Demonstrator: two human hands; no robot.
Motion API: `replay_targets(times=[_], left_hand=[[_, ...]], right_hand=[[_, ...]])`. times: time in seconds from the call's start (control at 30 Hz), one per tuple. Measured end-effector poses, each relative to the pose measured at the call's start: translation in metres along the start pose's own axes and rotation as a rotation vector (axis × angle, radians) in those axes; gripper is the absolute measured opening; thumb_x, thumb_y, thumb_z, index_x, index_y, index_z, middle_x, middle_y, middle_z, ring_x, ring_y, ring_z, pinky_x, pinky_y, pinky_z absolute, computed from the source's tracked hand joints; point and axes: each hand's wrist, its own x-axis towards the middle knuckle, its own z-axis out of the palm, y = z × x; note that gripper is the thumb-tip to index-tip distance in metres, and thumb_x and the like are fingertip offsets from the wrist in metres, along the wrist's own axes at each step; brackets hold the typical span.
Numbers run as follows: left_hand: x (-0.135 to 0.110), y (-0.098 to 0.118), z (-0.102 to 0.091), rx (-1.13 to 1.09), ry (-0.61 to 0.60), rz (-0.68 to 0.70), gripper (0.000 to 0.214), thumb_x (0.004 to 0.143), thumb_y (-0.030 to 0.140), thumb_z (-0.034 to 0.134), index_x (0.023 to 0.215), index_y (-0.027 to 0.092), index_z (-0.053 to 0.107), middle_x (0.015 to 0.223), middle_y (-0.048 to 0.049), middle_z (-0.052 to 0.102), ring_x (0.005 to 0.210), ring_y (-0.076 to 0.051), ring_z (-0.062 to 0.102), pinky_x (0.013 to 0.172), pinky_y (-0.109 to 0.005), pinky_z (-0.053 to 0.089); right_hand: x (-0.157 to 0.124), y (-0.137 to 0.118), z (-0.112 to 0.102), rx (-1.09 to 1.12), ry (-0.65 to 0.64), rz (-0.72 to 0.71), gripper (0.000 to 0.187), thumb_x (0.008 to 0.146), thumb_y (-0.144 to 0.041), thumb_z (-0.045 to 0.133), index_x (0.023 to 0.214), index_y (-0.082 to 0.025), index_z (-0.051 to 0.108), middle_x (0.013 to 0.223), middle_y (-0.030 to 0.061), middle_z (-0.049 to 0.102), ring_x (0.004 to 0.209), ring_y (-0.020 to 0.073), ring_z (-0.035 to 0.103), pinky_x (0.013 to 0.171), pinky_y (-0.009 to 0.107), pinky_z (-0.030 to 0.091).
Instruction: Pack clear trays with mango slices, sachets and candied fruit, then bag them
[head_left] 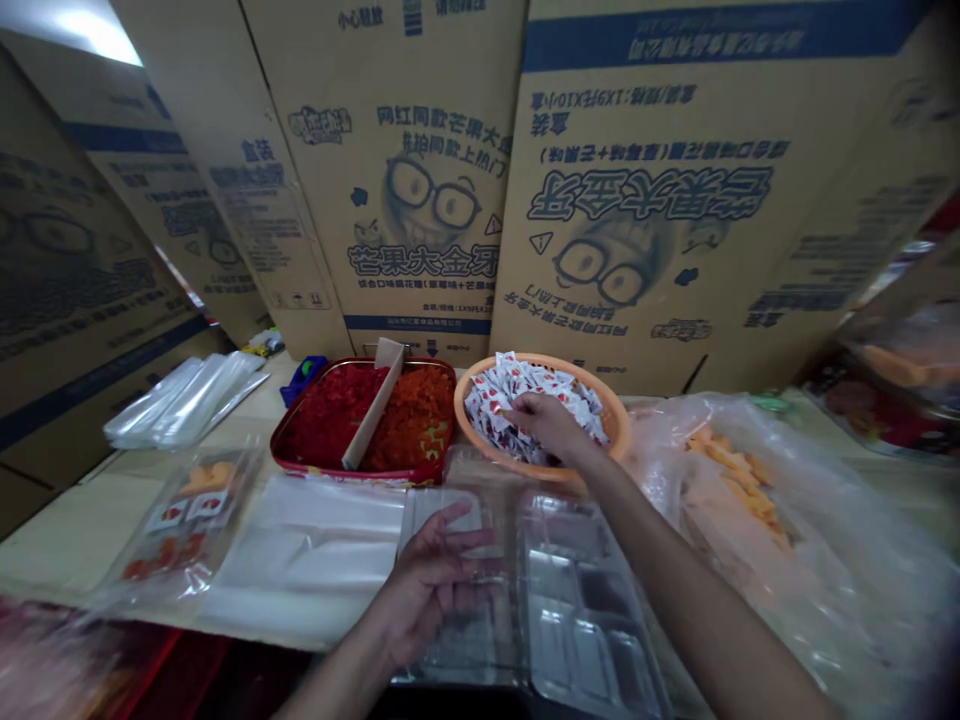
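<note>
Well, from the head camera, the person's right hand (544, 425) reaches into an orange plastic basin (616, 425) heaped with small white sachets (525, 390) printed in red, toward the far side of the desk (67, 530). Its fingers (517, 405) lie slightly curled on the heap; whether they are pinching a sachet, I cannot tell. Nearer, the left hand (435, 585) hangs over a clear plastic compartment tray (577, 600), its fingers (450, 535) spread and released, with nothing showing in their grip.

Just left of the basin sits a red tray (277, 450) of diced red food (326, 415) and diced orange food (409, 425), parted by a tilted cardboard divider (373, 410). A blue object (304, 380) shows behind its far left corner. Farther left lies a stack of flat clear bags (180, 400). Nearer, a clear plastic pack (180, 525) holds orange and red pieces, beside a whitish plastic sheet (307, 535). On the right, a large clear plastic bag (810, 520) holds orange pieces. Cardboard cartons (427, 190) with blue bands and cartoon faces in glasses stand along the far edge.
</note>
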Motion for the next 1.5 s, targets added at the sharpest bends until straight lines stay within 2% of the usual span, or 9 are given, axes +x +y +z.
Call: replay_targets(times=[0.17,0.33,0.47,0.57,0.83,0.97,1.17,1.33,1.5], left_hand=[[0.005,0.005,0.000,-0.025,-0.073,0.059,0.062,0.057,-0.002,0.062,0.112,0.022,0.042,0.107,-0.0108,0.061,0.097,-0.030,0.061,0.084,-0.045,0.044],[0.007,0.010,0.001,-0.026,-0.086,0.086,0.060,0.057,-0.002,0.060,0.111,0.021,0.044,0.100,-0.0093,0.063,0.099,-0.030,0.060,0.087,-0.047,0.041],[0.006,0.014,-0.004,-0.054,-0.058,0.086,0.065,0.056,-0.003,0.060,0.112,0.023,0.043,0.106,-0.0077,0.061,0.102,-0.029,0.058,0.089,-0.045,0.040],[0.004,0.014,-0.010,-0.079,-0.037,0.108,0.065,0.057,-0.004,0.059,0.113,0.025,0.042,0.103,-0.0061,0.062,0.102,-0.028,0.058,0.090,-0.045,0.040],[-0.003,0.015,-0.031,-0.125,0.006,0.139,0.062,0.059,-0.005,0.059,0.111,0.023,0.042,0.105,-0.0069,0.062,0.103,-0.028,0.058,0.092,-0.046,0.039],[-0.006,0.018,-0.035,-0.120,0.035,0.132,0.060,0.060,-0.004,0.059,0.111,0.023,0.043,0.101,-0.0057,0.064,0.103,-0.027,0.058,0.093,-0.045,0.039],[-0.004,0.018,-0.024,-0.105,-0.042,0.126,0.056,0.059,-0.004,0.059,0.108,0.022,0.047,0.103,-0.0065,0.064,0.102,-0.027,0.058,0.093,-0.046,0.039],[-0.003,0.015,-0.011,-0.091,-0.099,0.121,0.056,0.060,-0.004,0.058,0.110,0.021,0.048,0.104,-0.0071,0.064,0.105,-0.027,0.057,0.094,-0.047,0.039],[-0.002,0.009,-0.005,-0.067,-0.133,0.109,0.058,0.063,-0.004,0.057,0.114,0.022,0.047,0.107,-0.0064,0.063,0.106,-0.027,0.056,0.094,-0.046,0.040]], right_hand=[[-0.052,-0.035,0.003,0.255,-0.274,-0.263,0.013,0.073,-0.027,0.056,0.064,-0.017,0.058,0.061,-0.0030,0.056,0.057,0.0100,0.047,0.052,0.021,0.034],[-0.056,-0.041,0.011,0.155,-0.226,-0.386,0.012,0.075,-0.025,0.055,0.070,-0.019,0.064,0.067,-0.0010,0.062,0.064,0.0121,0.054,0.057,0.022,0.038],[-0.020,-0.002,-0.002,-0.220,0.030,-0.098,0.012,0.074,-0.023,0.054,0.079,-0.018,0.065,0.083,0.0061,0.064,0.077,0.0157,0.057,0.065,0.025,0.040],[0.000,0.033,-0.003,-0.421,-0.098,0.121,0.004,0.058,-0.017,0.067,0.061,-0.016,0.064,0.066,0.0065,0.064,0.063,0.0173,0.057,0.056,0.025,0.038],[0.005,0.058,0.011,-0.334,-0.088,0.074,0.013,0.064,-0.009,0.055,0.057,-0.017,0.063,0.056,0.0028,0.061,0.055,0.0146,0.054,0.052,0.024,0.034],[0.001,0.043,0.003,-0.241,0.057,0.045,0.020,0.075,-0.015,0.048,0.087,-0.015,0.064,0.081,0.0079,0.066,0.074,0.0176,0.057,0.062,0.025,0.039],[-0.048,-0.025,0.014,0.471,0.132,-0.228,0.016,0.078,-0.032,0.050,0.084,-0.021,0.059,0.078,0.0008,0.063,0.072,0.0145,0.057,0.064,0.025,0.044],[-0.079,-0.042,0.033,0.494,0.077,-0.299,0.011,0.074,-0.027,0.057,0.084,-0.021,0.061,0.077,0.0003,0.063,0.071,0.0135,0.057,0.062,0.025,0.045],[-0.101,-0.038,0.027,0.540,0.055,-0.262,0.014,0.078,-0.029,0.056,0.086,-0.020,0.063,0.078,0.0009,0.064,0.071,0.0140,0.058,0.065,0.026,0.046]])
